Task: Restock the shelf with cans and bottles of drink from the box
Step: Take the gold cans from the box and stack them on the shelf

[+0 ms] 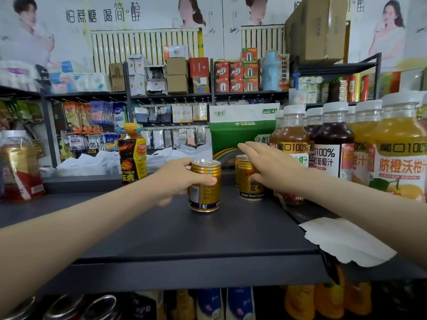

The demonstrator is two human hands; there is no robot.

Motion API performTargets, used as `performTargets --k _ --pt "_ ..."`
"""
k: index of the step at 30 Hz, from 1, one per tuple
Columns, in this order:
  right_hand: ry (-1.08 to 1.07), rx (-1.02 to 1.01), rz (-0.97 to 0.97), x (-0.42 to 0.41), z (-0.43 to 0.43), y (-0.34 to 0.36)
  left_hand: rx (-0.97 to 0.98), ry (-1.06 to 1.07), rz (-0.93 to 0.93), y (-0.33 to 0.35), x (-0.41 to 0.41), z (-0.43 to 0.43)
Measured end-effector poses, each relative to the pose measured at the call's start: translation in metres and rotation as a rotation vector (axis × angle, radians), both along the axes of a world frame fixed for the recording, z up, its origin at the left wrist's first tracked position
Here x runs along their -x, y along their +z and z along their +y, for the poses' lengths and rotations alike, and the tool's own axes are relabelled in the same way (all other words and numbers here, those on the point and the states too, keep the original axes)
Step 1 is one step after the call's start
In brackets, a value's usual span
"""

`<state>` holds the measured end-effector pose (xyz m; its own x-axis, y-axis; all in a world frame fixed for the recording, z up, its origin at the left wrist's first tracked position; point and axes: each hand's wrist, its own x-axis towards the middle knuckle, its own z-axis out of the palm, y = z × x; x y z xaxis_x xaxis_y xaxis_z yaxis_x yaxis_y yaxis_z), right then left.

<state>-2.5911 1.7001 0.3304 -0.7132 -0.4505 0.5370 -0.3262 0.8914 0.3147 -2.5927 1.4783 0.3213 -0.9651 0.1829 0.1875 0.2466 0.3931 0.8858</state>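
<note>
I am watching my left hand (pixel 178 181) gripping a gold can (pixel 204 188), thumb curling across its front, at the middle of the dark shelf (pixel 161 232). My right hand (pixel 272 167) is lying open, fingers straight, against a second can (pixel 248 183) standing just beside the juice bottles (pixel 332 144).

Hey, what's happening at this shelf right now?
A person is stocking a dark shelf with drinks. Their left hand grips an upright gold can mid-shelf. Their right hand, fingers straight, rests against two more gold cans slightly further back, right beside a row of juice bottles.
</note>
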Motion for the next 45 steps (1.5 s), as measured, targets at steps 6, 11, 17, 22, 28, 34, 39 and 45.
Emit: performTargets --k 6,11,17,22,28,34,39,45 --pt "-0.102 0.061 -0.209 0.017 -0.018 -0.003 -0.018 -0.016 0.053 0.004 0.055 0.008" --pt "-0.169 0.035 -0.261 0.030 -0.023 0.001 0.059 -0.043 0.062 -0.005 0.095 0.015" --pt "-0.177 0.057 -0.256 0.031 -0.021 0.001 0.651 0.045 0.495 0.003 0.096 0.025" --pt "-0.165 0.039 -0.242 0.029 -0.020 -0.001 0.615 -0.102 0.437 0.013 0.096 0.016" --pt "-0.168 0.022 -0.240 0.027 -0.022 0.000 0.509 0.139 0.358 0.015 0.098 0.024" --pt "-0.163 0.043 -0.210 0.025 -0.020 -0.003 0.608 0.259 0.333 0.007 0.115 0.053" --pt "-0.171 0.052 -0.262 0.027 -0.021 0.001 0.295 -0.161 0.112 0.016 0.118 0.039" --pt "-0.173 0.057 -0.274 0.029 -0.020 0.001 0.288 -0.415 -0.061 0.031 0.116 0.027"
